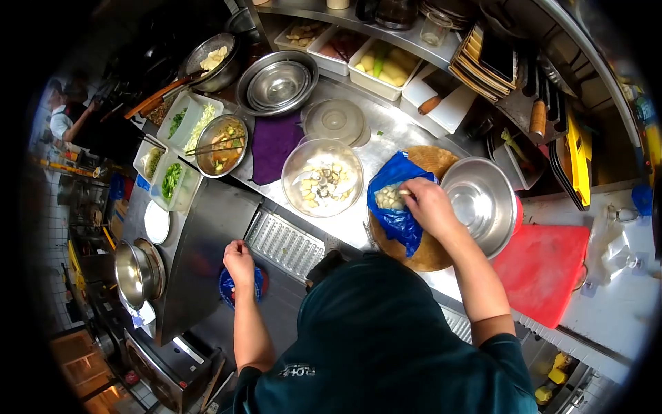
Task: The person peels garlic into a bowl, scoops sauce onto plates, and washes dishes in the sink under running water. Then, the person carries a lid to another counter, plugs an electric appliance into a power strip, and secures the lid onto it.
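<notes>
My right hand [430,208] reaches over an opened blue plastic bag [407,231], its fingers pinched on a pale garlic clove at the fingertips. Several peeled garlic cloves [389,197] lie inside the bag, which rests on a round wooden chopping block [433,261]. To the left of the bag, a clear plastic bowl [293,181] contains pale clove pieces. My left hand [239,263] hangs off the counter's front edge, above a small bin lined with blue plastic [226,288]. Its fingers are curled together, and whatever they hold is hidden.
A steel mixing bowl [486,200] and a red cutting board [545,272] are on the right. Nested steel bowls [277,83], a purple cloth [274,148] and a bowl of food with chopsticks [222,164] stand at left. Another person [69,121] is at far left.
</notes>
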The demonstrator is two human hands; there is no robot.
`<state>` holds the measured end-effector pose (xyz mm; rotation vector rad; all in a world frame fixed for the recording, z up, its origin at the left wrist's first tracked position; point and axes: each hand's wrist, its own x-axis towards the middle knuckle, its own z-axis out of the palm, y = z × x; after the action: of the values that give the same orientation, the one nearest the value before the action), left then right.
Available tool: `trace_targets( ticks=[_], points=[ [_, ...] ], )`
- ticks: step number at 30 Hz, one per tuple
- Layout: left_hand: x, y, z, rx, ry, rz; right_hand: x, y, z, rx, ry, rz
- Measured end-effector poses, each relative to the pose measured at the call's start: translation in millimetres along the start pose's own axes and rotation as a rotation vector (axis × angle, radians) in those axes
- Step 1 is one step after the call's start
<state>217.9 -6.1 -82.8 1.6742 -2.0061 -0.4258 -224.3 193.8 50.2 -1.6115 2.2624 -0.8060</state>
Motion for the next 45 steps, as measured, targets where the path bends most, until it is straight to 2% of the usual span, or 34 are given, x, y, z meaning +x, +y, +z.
trace_targets(
  ticks=[6,9,13,16,20,22,25,28,30,31,32,34,35,36,40,42,45],
  points=[
    [2,-8,3,0.025,-0.012,0.07,3,-9,-7,0.06,-0.007,0.097],
    [6,-18,5,0.003,-0.04,0.008,2,-10,-10,0.072,-0.015,0.157],
    [12,-40,9,0.024,-0.038,0.026,7,-20,-17,0.03,0.008,0.165],
    [17,-55,11,0.047,-0.054,0.023,19,-45,-26,0.129,0.04,0.209],
    [30,-69,22,0.029,-0.099,0.032,55,-79,-14,0.183,0.018,0.048],
    [39,-79,24,0.032,-0.105,0.058,70,-84,4,0.082,0.178,-0.189],
    [53,-92,28,0.056,-0.116,0.06,65,-88,-3,-0.143,0.222,-0.12],
    [67,-123,31,0.098,-0.214,-0.037,36,-94,-27,-0.155,-0.011,0.276],
    [60,-137,39,0.222,-0.091,0.113,15,-76,-31,-0.161,-0.113,0.188],
    [60,-133,35,0.257,-0.165,0.088,4,-69,-28,-0.169,-0.136,0.134],
    [60,-127,33,0.2,-0.205,0.062,-7,-64,-25,-0.175,-0.158,0.081],
    [64,-96,30,0.091,-0.276,0.02,-22,-63,-21,-0.168,-0.233,0.125],
    [64,-87,35,0.042,-0.241,0.123,-27,-64,-22,-0.169,-0.261,0.154],
    [64,-48,28,-0.026,-0.281,0.121,-30,-66,-24,-0.171,-0.284,0.182],
    [49,80,24,-0.351,-0.302,0.424,-41,-63,-29,-0.107,-0.198,0.19],
    [37,152,14,-0.469,-0.244,0.739,-50,-56,-26,-0.072,-0.118,0.123],
    [13,246,4,-0.633,-0.391,0.953,-60,-55,-27,-0.027,-0.061,0.093]
  ],
)
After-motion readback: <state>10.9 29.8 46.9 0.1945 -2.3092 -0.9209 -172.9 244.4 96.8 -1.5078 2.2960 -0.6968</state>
